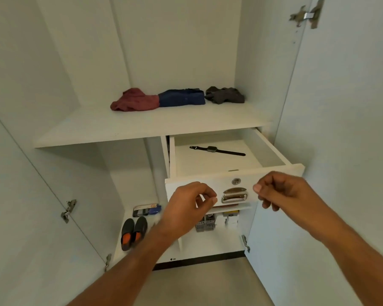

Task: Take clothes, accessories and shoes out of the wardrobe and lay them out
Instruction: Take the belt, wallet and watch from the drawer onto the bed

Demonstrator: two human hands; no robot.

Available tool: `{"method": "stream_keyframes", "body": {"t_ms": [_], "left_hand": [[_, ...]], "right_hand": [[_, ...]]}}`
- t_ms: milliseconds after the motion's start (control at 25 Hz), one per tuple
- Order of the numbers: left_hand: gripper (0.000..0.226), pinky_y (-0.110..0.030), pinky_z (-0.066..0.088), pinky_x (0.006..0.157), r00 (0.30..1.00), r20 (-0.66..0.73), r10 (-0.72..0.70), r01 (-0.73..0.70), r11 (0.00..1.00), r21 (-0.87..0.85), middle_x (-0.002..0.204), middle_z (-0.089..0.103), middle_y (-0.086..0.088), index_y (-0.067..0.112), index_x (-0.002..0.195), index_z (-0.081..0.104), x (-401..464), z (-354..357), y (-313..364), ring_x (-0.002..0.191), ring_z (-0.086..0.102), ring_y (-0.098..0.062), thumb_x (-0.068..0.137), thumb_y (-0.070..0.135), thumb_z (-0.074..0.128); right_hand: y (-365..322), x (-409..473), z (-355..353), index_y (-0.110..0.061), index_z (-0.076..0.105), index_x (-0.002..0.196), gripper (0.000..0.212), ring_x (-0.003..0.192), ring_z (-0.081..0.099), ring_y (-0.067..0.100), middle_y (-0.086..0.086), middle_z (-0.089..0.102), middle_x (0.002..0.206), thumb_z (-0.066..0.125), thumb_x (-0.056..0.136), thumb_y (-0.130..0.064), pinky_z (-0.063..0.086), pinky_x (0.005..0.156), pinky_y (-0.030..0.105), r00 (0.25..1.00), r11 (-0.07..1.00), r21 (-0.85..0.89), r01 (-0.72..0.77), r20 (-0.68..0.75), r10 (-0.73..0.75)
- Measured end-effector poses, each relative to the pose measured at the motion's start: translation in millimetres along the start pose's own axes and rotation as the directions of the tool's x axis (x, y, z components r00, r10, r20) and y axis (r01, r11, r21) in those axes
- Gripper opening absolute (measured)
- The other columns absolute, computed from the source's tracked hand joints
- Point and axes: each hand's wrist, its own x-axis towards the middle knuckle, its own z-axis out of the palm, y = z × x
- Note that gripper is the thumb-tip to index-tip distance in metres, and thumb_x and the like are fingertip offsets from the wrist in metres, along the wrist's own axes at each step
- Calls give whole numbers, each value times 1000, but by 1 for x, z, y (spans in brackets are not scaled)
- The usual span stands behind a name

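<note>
The white wardrobe stands open. On its shelf (142, 127) lie a maroon garment (134, 100), a folded blue garment (181, 97) and a dark grey garment (224, 94). Below, the drawer (272, 151) is pulled out with a black wristwatch (217, 150) lying flat inside. A pair of black shoes with orange insoles (133, 231) sits on the wardrobe floor. My left hand (190, 204) and my right hand (281, 189) hover in front of the drawer front, either side of its metal handle (234, 195). Both have loosely curled fingers and hold nothing.
Both wardrobe doors (340, 129) are swung open at left and right. Behind the shoes lies a flat dark packet (145, 209). A small grey basket (204, 224) and white boxes (230, 219) stand in the lower right compartment. Beige floor shows below.
</note>
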Motion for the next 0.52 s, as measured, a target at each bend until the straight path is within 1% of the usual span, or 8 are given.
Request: {"method": "stream_keyframes", "body": {"t_ms": [80,160,240,280,360,400,480,520], "left_hand": [[7,-6,44,62,998,-68,3,-2,1000,23,87,67,18,34,95,68,17,3,-7,79,60,-6,91,33,63],[9,-12,48,60,980,-196,11,-3,999,45,82,67,16,30,95,68,45,6,-16,69,60,-9,91,34,61],[8,-19,49,56,953,-298,-50,70,996,55,79,67,14,26,93,70,77,4,-25,58,57,-8,91,30,64],[7,-19,48,55,940,-324,-104,135,988,76,79,67,14,26,92,70,95,6,-30,54,54,-5,91,29,64],[7,-19,45,58,926,-312,-212,262,956,128,81,67,15,27,92,70,118,12,-42,52,52,-1,91,29,63],[8,-19,46,60,919,-294,-261,316,936,157,83,68,15,28,93,70,125,17,-49,54,53,0,92,29,62],[10,-23,52,65,908,-267,-322,386,891,239,87,70,15,30,94,69,125,26,-57,61,57,-1,93,30,59],[11,-26,55,67,900,-277,-338,411,869,275,88,71,16,30,95,69,126,29,-60,64,59,-2,93,31,58]], "right_hand": [[0,49,-20,-28,70,80,7,63,68,9,0,72,74,71,86,-33,53,55,17,999,998,-54,38,10,-37],[6,106,-37,-27,71,83,8,65,70,8,-2,73,76,72,84,-35,52,54,17,997,991,-122,60,52,-54],[20,162,-44,-27,72,84,12,68,72,8,-3,73,77,73,84,-38,53,57,19,993,975,-218,52,116,-27],[29,193,-47,-26,72,84,13,70,72,9,-4,73,78,73,84,-39,55,60,22,987,959,-279,51,160,-6],[51,247,-42,-21,73,87,16,77,72,15,-1,74,83,73,83,-36,59,70,30,971,908,-416,46,231,56],[63,274,-37,-19,73,88,17,81,71,19,1,74,85,73,83,-35,58,75,34,962,876,-480,54,260,83],[83,319,-23,-15,72,93,22,91,67,23,4,73,95,72,84,-35,54,82,36,947,802,-591,86,298,118],[92,340,-15,-14,71,98,26,96,65,24,6,71,102,71,85,-36,52,84,36,941,757,-645,107,311,132]]}}
